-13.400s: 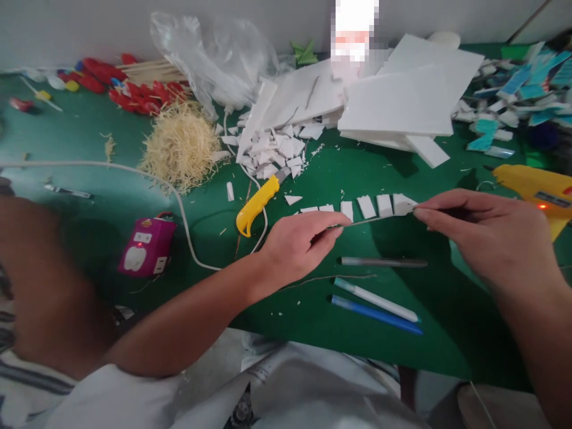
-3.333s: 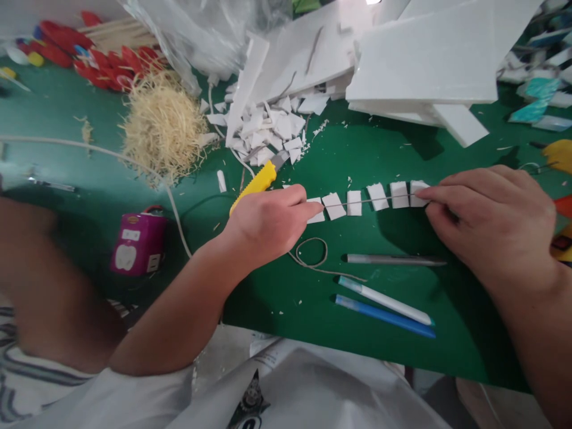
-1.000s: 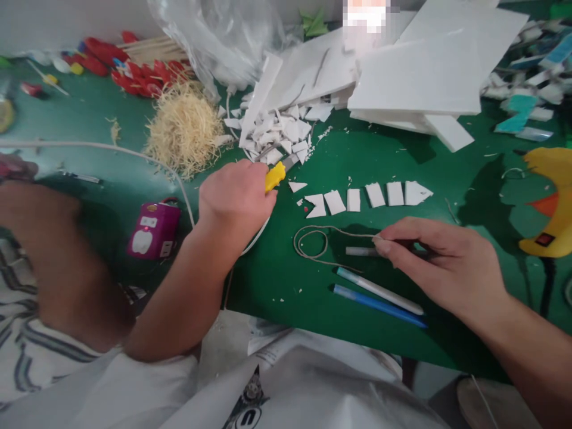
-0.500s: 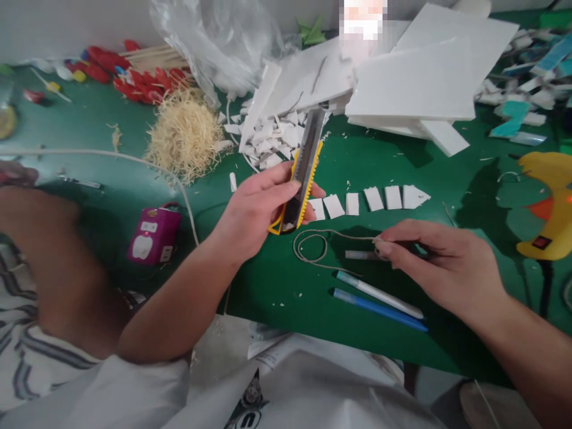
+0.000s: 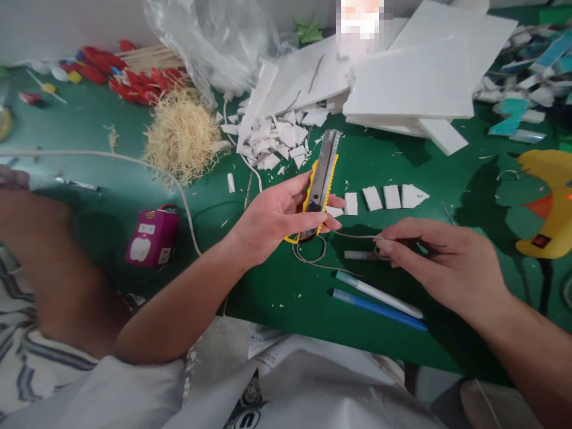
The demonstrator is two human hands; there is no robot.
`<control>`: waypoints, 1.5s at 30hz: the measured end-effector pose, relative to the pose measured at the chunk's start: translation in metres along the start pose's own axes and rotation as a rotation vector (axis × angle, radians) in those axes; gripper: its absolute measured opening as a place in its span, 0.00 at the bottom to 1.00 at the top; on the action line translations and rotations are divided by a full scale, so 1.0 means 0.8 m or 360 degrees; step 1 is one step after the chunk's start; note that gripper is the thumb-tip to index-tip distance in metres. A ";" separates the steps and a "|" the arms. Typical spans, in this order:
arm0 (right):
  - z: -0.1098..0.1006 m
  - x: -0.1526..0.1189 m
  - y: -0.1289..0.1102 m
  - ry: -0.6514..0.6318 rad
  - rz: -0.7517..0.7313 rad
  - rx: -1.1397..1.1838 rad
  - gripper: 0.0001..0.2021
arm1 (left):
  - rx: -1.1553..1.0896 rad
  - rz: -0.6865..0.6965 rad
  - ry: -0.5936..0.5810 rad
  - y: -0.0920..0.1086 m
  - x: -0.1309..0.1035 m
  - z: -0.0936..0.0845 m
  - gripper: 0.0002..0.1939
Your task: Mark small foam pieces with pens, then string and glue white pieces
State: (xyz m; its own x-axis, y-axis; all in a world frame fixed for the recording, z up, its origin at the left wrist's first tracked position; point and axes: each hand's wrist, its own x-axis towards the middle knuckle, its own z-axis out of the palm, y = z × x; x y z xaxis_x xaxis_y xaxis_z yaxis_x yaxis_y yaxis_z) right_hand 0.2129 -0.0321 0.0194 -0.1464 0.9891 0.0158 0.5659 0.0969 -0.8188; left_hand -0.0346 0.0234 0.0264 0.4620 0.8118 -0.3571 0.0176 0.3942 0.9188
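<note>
My left hand [image 5: 286, 214] grips a yellow utility knife [image 5: 322, 179], its metal end pointing up and away from me. Between thumb and forefinger, my right hand [image 5: 429, 250] pinches a thin grey string [image 5: 353, 235]. The string's loose loop lies on the green table [image 5: 268, 292] between the hands. Beyond them is a row of small cut white foam board pieces [image 5: 372, 198], the rightmost one pointed; my left fingers partly cover the left end. Nearer to me lie a white pen [image 5: 379, 293] and a blue pen [image 5: 379, 310].
White foam boards [image 5: 411, 83] are stacked at the back, beside white scraps [image 5: 272, 137] and a straw-coloured pile [image 5: 181, 137]. A yellow glue gun [image 5: 547, 205] stands at right. At left are a purple power adapter [image 5: 152, 237], a white cable [image 5: 111, 154] and another person's arm [image 5: 62, 256].
My left hand has moved right and slightly toward me with the utility knife, now covering more of the foam pieces and part of the string. My right hand has stayed nearly still.
</note>
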 end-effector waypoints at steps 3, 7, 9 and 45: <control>0.000 0.000 -0.001 0.0003 0.0007 0.0014 0.08 | 0.0018 0.0050 0.0099 -0.002 -0.001 0.006 0.31; 0.001 0.000 -0.003 0.0026 0.0061 0.0044 0.09 | 0.0055 0.0041 0.0187 0.001 -0.007 0.014 0.20; 0.002 0.000 -0.002 0.0068 0.0090 0.0055 0.08 | 0.0103 -0.0017 0.0151 0.005 -0.011 0.015 0.19; -0.005 -0.006 0.000 0.0203 0.0148 0.0459 0.12 | 0.0861 -0.0304 -0.0596 0.019 -0.033 0.003 0.22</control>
State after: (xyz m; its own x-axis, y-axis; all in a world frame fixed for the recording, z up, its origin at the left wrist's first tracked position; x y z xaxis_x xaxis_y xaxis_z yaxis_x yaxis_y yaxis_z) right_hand 0.2168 -0.0365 0.0220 0.0083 0.9999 -0.0098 0.3164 -0.0120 -0.9485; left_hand -0.0444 0.0067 0.0504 0.6803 0.5074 -0.5289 0.5251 0.1659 0.8347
